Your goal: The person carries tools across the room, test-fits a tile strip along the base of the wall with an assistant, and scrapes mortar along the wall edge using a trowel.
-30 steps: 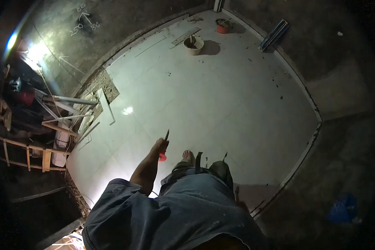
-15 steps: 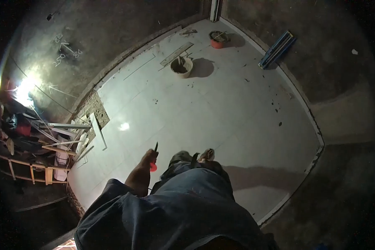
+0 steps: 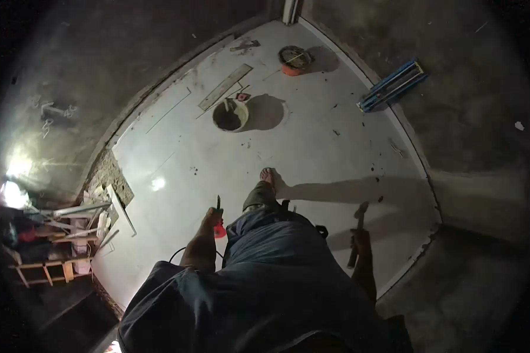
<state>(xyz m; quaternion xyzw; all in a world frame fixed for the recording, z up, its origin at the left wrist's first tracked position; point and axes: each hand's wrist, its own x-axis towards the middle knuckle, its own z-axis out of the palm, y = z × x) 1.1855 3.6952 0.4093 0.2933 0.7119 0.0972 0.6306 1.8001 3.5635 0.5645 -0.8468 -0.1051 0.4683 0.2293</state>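
My left hand [image 3: 209, 221] is closed, low on the left in front of my body. Above its fingers sticks up a thin pointed tool [image 3: 218, 202], and a round red object [image 3: 219, 230] shows at its right side; the exact kind of either I cannot make out. To the right, my right hand [image 3: 361, 237] is wrapped round the handle of a hammer [image 3: 361, 213], head up. Both hands are over the pale tiled floor [image 3: 312, 141], apart from each other. Between them a bare foot [image 3: 267, 176] stands on the tiles.
Ahead are a mortar bucket [image 3: 230, 115], an orange-red bucket [image 3: 292, 62] and a long board [image 3: 225, 86]. A blue tool [image 3: 391, 86] leans at the right wall. Scrap wood [image 3: 70, 235] and a bright lamp [image 3: 13, 194] lie left, beside an untiled strip [image 3: 108, 173].
My right hand has come into view at the right with the hammer. One foot has stepped forward, and the buckets have shifted left in view. My left hand still grips its things.
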